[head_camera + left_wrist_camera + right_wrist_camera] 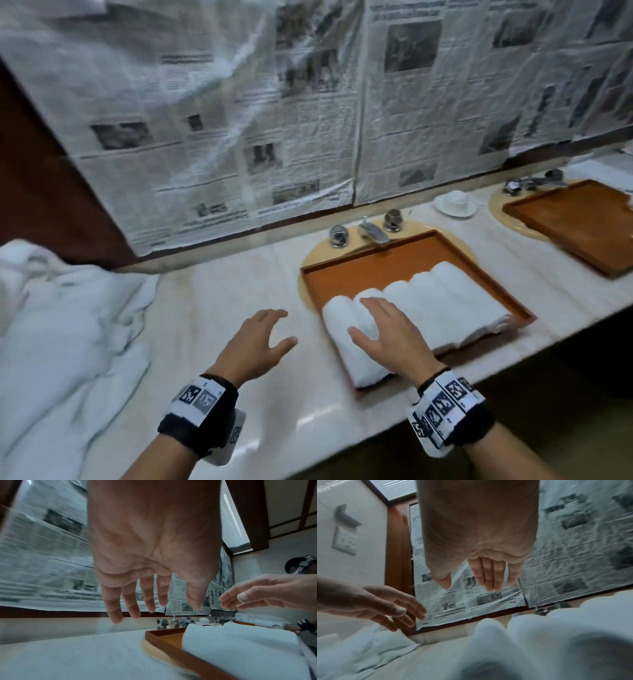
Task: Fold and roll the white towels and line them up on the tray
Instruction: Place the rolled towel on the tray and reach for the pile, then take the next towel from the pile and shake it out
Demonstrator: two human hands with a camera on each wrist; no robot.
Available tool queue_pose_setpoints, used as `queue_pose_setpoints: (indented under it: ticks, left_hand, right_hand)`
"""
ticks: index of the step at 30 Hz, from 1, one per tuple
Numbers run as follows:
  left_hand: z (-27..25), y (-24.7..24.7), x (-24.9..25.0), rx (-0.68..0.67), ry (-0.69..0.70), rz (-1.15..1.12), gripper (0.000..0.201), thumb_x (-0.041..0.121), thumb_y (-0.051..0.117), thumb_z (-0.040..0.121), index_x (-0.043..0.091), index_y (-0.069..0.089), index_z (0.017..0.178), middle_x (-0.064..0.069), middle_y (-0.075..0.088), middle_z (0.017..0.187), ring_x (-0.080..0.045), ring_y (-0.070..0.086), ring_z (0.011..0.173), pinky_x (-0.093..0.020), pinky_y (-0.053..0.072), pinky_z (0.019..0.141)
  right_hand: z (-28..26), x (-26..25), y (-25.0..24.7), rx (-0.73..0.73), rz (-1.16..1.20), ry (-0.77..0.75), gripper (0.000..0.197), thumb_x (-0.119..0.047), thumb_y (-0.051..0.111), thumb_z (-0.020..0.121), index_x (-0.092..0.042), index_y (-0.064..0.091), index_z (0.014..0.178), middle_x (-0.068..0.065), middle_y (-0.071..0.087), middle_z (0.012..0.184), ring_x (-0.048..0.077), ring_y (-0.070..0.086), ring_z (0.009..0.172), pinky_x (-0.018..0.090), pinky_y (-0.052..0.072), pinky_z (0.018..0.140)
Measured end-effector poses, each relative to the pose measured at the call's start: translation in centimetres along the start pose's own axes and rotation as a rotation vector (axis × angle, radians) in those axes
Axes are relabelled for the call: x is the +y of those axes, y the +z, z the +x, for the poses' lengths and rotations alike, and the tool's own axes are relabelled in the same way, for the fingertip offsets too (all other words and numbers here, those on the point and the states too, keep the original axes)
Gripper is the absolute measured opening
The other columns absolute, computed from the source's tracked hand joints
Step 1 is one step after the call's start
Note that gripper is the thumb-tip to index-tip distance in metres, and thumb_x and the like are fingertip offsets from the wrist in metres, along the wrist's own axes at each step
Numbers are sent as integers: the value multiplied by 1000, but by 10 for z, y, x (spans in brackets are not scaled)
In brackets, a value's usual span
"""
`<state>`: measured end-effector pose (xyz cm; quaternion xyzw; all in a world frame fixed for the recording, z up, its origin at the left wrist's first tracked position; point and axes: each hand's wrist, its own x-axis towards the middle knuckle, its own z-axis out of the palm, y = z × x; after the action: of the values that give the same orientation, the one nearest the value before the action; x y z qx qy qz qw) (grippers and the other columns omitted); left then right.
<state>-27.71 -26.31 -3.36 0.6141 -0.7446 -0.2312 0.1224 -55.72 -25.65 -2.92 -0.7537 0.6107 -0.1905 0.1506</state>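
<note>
Head view: faucet (371, 233) behind tray (359, 270), towel pile (61, 325) left.

5 rolled towels (404, 315), 2 trays (383, 263)

White rolled towels (421, 308) on an orange-brown tray (370, 270); black-and-white checkered wristbands (202, 401).

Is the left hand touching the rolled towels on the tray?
Apart. The left wrist view shows the left hand open in the air, clear of the rolled towels.
</note>
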Motion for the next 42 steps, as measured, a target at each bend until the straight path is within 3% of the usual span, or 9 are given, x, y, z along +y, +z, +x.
queue_pose_setpoints:
  ticks: [5,9,13,18,34,39,42]
  left_hand:
    - [-81,-24,-66,51,-151,20,63,60,52,93,33,37,148,10,39,152,-14,40,136,-39,40,109]
    - [-132,-44,-103,90,-232,53,63,56,52,95,29,35,150,6,38,154,-16,40,137,-33,36,110]
    - [-164,-58,-130,131,-311,38,62,55,52,96,29,36,150,7,37,154,-17,39,137,-32,37,108]
    - [-187,-68,-158,180,-418,6,61,55,53,95,32,37,149,10,38,153,-15,40,136,-33,41,104]
    - [-164,-125,-274,323,-692,65,59,44,55,97,25,36,151,2,36,155,-25,39,136,-38,40,108]
    - [-138,-142,-315,302,-692,209,63,38,59,94,27,36,151,3,34,156,-28,35,138,-43,43,104]
    - [-120,-155,-332,269,-664,288,66,31,63,90,30,36,150,6,30,158,-27,32,140,-43,45,102]
  right_hand:
    - [-7,-76,50,-106,-29,-121,68,-56,51,94,-18,39,148,-2,42,151,15,39,137,29,33,112]
    - [-6,-134,82,-152,-39,-235,68,-55,51,94,-16,39,149,-1,42,152,16,37,139,28,29,113]
    - [0,-183,102,-219,-43,-332,70,-55,48,96,-17,33,152,-1,35,156,15,31,143,28,25,116]
    - [17,-228,122,-281,-67,-423,68,-56,45,97,-18,32,152,-4,35,155,14,33,141,27,30,111]
    - [129,-309,220,-472,58,-626,62,-52,47,98,-16,39,148,-2,45,147,15,45,130,28,40,100]
    - [162,-349,262,-584,124,-631,63,-45,52,97,-16,35,151,2,38,154,20,38,138,33,35,109]
    - [173,-372,288,-660,145,-556,59,-42,57,94,-15,42,143,4,47,143,24,42,131,36,39,103]
